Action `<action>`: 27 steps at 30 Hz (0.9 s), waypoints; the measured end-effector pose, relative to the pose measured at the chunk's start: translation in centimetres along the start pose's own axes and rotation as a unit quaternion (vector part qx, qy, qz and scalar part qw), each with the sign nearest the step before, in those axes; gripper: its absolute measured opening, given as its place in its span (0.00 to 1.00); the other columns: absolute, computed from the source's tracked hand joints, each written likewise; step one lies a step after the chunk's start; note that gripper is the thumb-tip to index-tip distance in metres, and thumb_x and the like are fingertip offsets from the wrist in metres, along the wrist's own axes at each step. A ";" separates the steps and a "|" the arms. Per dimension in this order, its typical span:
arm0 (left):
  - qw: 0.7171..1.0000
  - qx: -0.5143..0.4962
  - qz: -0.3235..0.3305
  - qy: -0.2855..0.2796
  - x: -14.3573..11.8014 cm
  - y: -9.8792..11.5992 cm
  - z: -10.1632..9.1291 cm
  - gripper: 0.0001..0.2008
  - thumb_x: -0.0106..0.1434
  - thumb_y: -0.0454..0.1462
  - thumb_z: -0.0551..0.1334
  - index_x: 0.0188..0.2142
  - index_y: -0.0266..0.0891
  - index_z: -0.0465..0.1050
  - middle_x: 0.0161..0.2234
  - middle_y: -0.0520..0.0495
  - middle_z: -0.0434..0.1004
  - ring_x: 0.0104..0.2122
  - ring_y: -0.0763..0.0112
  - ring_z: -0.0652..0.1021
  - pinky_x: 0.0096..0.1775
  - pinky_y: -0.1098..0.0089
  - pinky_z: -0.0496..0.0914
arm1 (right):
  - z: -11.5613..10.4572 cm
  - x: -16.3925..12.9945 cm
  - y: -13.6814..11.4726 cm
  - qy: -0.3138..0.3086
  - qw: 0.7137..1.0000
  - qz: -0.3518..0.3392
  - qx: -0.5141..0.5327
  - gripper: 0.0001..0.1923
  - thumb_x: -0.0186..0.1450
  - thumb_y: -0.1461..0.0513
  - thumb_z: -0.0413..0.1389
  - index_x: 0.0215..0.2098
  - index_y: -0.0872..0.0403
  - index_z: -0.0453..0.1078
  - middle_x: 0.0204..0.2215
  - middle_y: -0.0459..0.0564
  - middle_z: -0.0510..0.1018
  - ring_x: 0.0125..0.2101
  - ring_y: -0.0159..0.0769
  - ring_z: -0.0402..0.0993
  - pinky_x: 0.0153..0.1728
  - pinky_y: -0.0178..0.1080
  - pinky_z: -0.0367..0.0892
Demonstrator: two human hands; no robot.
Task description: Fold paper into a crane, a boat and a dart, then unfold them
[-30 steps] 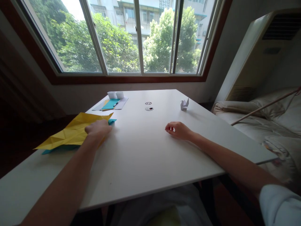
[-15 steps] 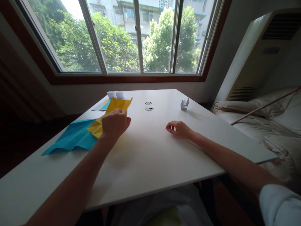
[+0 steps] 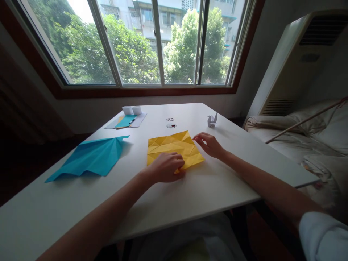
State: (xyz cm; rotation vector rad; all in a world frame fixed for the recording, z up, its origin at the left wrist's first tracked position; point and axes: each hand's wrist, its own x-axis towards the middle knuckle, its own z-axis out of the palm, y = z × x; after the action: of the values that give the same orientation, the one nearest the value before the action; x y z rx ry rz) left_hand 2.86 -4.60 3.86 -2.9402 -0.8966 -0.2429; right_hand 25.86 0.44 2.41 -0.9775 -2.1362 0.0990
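Note:
A creased yellow sheet of paper [image 3: 168, 143] lies in front of me on the white table [image 3: 152, 203]. My left hand [image 3: 166, 166] is closed at the sheet's near edge, its fingers curled over the paper. Just off the right edge of the sheet is my right hand [image 3: 208, 144], holding nothing, with its fingers loosely bent and a gap by the thumb. To the left rests a large creased blue sheet of paper [image 3: 92, 156], its folds standing slightly up from the tabletop.
A folded white paper crane [image 3: 212, 120] stands at the back right. At the back left are two white paper cups [image 3: 132, 110], flat sheets of blue paper [image 3: 125, 121] and white paper, and a pen [image 3: 133, 120]. Round cable holes [image 3: 171, 125] sit mid-table.
My left hand has brought the yellow sheet from above the blue one down to the table's middle. My right hand has risen slightly towards the sheet, its fingers loosening.

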 end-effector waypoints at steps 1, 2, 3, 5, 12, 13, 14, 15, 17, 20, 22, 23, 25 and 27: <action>1.000 -0.024 -0.001 0.000 0.0 0.0 0.1 0.12 0.60 0.44 0.54 0.28 0.41 0.70 0.31 0.46 0.74 0.31 0.66 0.72 0.31 0.69 0.63 | 0.0 0.0 -0.1 -0.020 0.999 -0.023 0.009 0.13 0.67 0.58 0.45 0.37 0.53 0.69 0.35 0.51 0.75 0.36 0.36 0.71 0.39 0.38 0.65; 0.999 -0.042 -0.013 0.006 0.0 -0.2 0.2 0.15 0.61 0.46 0.52 0.28 0.41 0.70 0.31 0.46 0.74 0.32 0.66 0.73 0.32 0.69 0.63 | 0.0 0.0 -0.2 -0.044 0.998 -0.045 0.017 0.13 0.67 0.58 0.45 0.38 0.53 0.70 0.36 0.52 0.76 0.38 0.36 0.71 0.40 0.38 0.65; 0.998 -0.051 -0.032 0.016 0.1 -0.4 0.3 0.16 0.62 0.47 0.51 0.29 0.41 0.70 0.31 0.46 0.74 0.33 0.65 0.73 0.34 0.68 0.64 | 0.1 -0.1 -0.3 -0.069 0.995 -0.064 0.023 0.13 0.66 0.58 0.45 0.38 0.52 0.70 0.37 0.52 0.76 0.40 0.36 0.71 0.42 0.39 0.65; 0.995 -0.051 -0.076 0.031 0.0 -1.0 0.8 0.17 0.63 0.46 0.49 0.33 0.41 0.71 0.34 0.44 0.74 0.38 0.62 0.73 0.38 0.66 0.65 | 0.5 -0.2 -0.4 -0.114 0.989 -0.087 0.027 0.12 0.66 0.59 0.47 0.40 0.52 0.70 0.40 0.52 0.76 0.43 0.37 0.70 0.45 0.40 0.65; 0.964 -0.071 -0.246 -0.074 -0.5 -2.1 2.6 0.32 0.61 0.55 0.44 0.60 0.43 0.53 0.62 0.39 0.50 0.60 0.48 0.54 0.54 0.49 0.51 | 1.2 -0.5 -0.5 -0.244 0.964 -0.104 -0.008 0.16 0.63 0.56 0.50 0.48 0.53 0.68 0.44 0.53 0.75 0.45 0.38 0.69 0.46 0.41 0.64; 0.960 -0.078 -0.253 -0.086 -0.5 -2.1 2.7 0.34 0.61 0.56 0.43 0.61 0.43 0.50 0.63 0.39 0.47 0.61 0.47 0.50 0.55 0.48 0.49 | 1.2 -0.4 -0.6 -0.248 0.963 -0.102 -0.017 0.16 0.63 0.56 0.50 0.47 0.53 0.69 0.43 0.53 0.75 0.44 0.39 0.70 0.45 0.40 0.64; 0.959 -0.084 -0.254 -0.093 -0.5 -2.0 2.7 0.35 0.61 0.57 0.41 0.62 0.44 0.48 0.64 0.40 0.44 0.61 0.47 0.48 0.55 0.47 0.47 | 1.2 -0.4 -0.8 -0.250 0.963 -0.097 -0.029 0.16 0.63 0.56 0.50 0.46 0.53 0.69 0.42 0.53 0.75 0.43 0.39 0.70 0.43 0.40 0.65; 0.959 -0.088 -0.251 -0.098 -0.5 -1.9 2.7 0.36 0.60 0.58 0.40 0.63 0.44 0.46 0.64 0.41 0.42 0.62 0.47 0.46 0.55 0.47 0.46 | 1.1 -0.3 -1.0 -0.251 0.963 -0.091 -0.041 0.15 0.63 0.56 0.51 0.44 0.53 0.70 0.40 0.53 0.76 0.41 0.39 0.70 0.42 0.40 0.65; 0.961 -0.089 -0.240 -0.104 -0.5 -1.8 2.6 0.37 0.60 0.59 0.39 0.63 0.45 0.44 0.64 0.42 0.40 0.62 0.47 0.44 0.55 0.46 0.44 | 0.8 0.0 -1.4 -0.262 0.960 -0.081 -0.060 0.14 0.62 0.56 0.51 0.42 0.53 0.71 0.38 0.53 0.76 0.38 0.38 0.71 0.38 0.38 0.65; 0.964 -0.080 -0.226 -0.111 -0.4 -1.4 2.6 0.37 0.59 0.60 0.37 0.63 0.46 0.43 0.65 0.44 0.38 0.62 0.49 0.43 0.55 0.44 0.42 | 0.2 0.2 -2.0 -0.284 0.953 -0.066 -0.082 0.14 0.63 0.54 0.50 0.39 0.53 0.72 0.35 0.52 0.76 0.34 0.36 0.72 0.33 0.36 0.64; 0.966 -0.078 -0.219 -0.114 -0.3 -1.1 2.6 0.37 0.59 0.60 0.37 0.63 0.47 0.42 0.65 0.45 0.37 0.62 0.50 0.43 0.55 0.44 0.42 | 0.0 0.3 -2.5 -0.285 0.951 -0.048 -0.113 0.15 0.64 0.53 0.49 0.36 0.53 0.73 0.32 0.51 0.76 0.31 0.35 0.72 0.31 0.35 0.63; 0.966 -0.077 -0.218 -0.115 -0.2 -0.9 2.7 0.37 0.59 0.60 0.37 0.63 0.47 0.42 0.65 0.45 0.37 0.62 0.50 0.42 0.56 0.44 0.42 | 0.0 0.3 -2.7 -0.278 0.950 -0.039 -0.135 0.15 0.64 0.54 0.48 0.35 0.53 0.73 0.31 0.51 0.77 0.30 0.36 0.72 0.30 0.36 0.63; 0.965 -0.074 -0.223 -0.113 0.0 -0.6 3.0 0.38 0.59 0.60 0.37 0.63 0.46 0.42 0.65 0.45 0.37 0.62 0.50 0.42 0.56 0.44 0.42 | 0.4 0.2 -3.2 -0.255 0.951 -0.027 -0.170 0.15 0.64 0.55 0.48 0.34 0.54 0.73 0.31 0.52 0.77 0.31 0.36 0.72 0.32 0.37 0.63; 0.964 -0.069 -0.232 -0.108 0.1 -0.3 3.3 0.39 0.59 0.60 0.37 0.64 0.43 0.41 0.64 0.45 0.38 0.62 0.50 0.42 0.56 0.45 0.42 | 1.2 0.1 -3.6 -0.223 0.958 -0.029 -0.177 0.14 0.64 0.57 0.48 0.37 0.55 0.72 0.35 0.53 0.77 0.35 0.38 0.73 0.38 0.38 0.64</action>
State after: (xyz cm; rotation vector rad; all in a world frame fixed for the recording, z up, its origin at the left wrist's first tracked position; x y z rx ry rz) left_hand 3.22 -3.94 0.65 -2.8698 -1.6624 0.0014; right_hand 22.81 -1.73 2.87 -1.1793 -2.6591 -0.1068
